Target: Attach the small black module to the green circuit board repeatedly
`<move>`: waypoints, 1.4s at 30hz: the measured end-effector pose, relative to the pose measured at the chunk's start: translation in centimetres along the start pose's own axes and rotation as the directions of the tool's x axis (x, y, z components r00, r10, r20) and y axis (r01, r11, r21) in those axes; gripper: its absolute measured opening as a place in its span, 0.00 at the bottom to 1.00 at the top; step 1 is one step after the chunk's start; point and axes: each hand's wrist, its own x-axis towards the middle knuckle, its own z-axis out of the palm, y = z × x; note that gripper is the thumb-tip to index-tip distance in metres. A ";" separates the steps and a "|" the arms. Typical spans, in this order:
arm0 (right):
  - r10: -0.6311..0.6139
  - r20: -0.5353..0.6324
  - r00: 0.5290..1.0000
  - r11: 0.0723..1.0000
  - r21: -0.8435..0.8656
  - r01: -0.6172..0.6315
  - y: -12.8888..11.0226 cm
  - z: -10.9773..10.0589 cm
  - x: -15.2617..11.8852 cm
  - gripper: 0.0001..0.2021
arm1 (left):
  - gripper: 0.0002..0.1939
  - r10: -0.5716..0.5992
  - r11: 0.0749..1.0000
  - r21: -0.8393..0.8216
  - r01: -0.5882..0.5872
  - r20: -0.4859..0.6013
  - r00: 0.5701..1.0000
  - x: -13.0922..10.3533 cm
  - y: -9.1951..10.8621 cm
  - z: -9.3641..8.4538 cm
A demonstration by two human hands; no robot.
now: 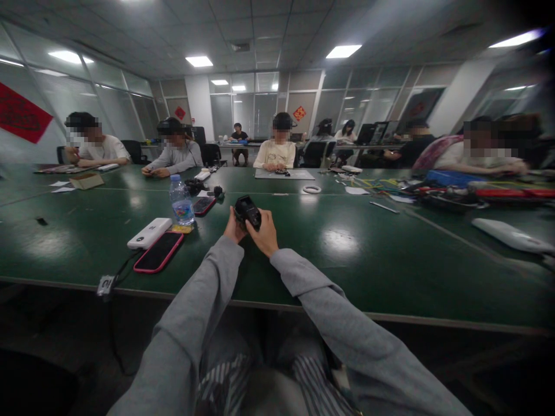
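A black device (247, 211), small and boxy, is held above the green table (295, 277), tilted toward its lower right. My left hand (235, 229) grips it from the left and below, its fingers partly hidden behind the device. On the other side, my right hand (264, 232) is closed on the lower right part, with fingers on its surface. Left of my hands lie a pink-edged phone (158, 252), a white power bank (150, 233) and an upright water bottle (181, 201).
Behind the bottle is a second phone (203, 205). A white ring (311, 189) lies farther back. Cables (390, 188) and a white elongated object (509, 234) are at the right. Several people sit around the table. A black cable hangs over the front edge at left.
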 end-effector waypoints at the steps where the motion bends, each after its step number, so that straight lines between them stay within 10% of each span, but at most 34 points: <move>1: 0.004 -0.041 0.999 1.000 0.026 -0.002 0.1 -0.1 0.2 0.25 | 0.30 -0.011 1.000 0.008 0.011 -0.019 1.000 0.0 0.1 -0.1; 9: 0.287 -0.017 0.958 0.928 0.252 -0.273 2.9 0.6 0.8 0.26 | 0.27 0.024 1.000 0.016 -0.022 -0.087 0.996 0.0 0.3 -0.6; 24: 0.600 0.365 0.712 0.439 0.593 -0.675 4.9 0.9 1.3 0.19 | 0.27 -0.042 0.999 0.016 0.043 -0.046 0.998 -0.3 0.6 -0.3; 33: 0.554 0.344 0.758 0.523 0.564 -0.639 6.0 1.5 0.9 0.37 | 0.27 -0.035 0.998 0.044 0.035 -0.020 0.999 0.6 0.1 -1.2; 42: 0.598 0.264 0.757 0.593 0.490 -0.639 7.2 -0.5 1.3 0.24 | 0.27 -0.055 0.997 0.052 0.056 -0.011 0.998 1.1 -0.1 -1.4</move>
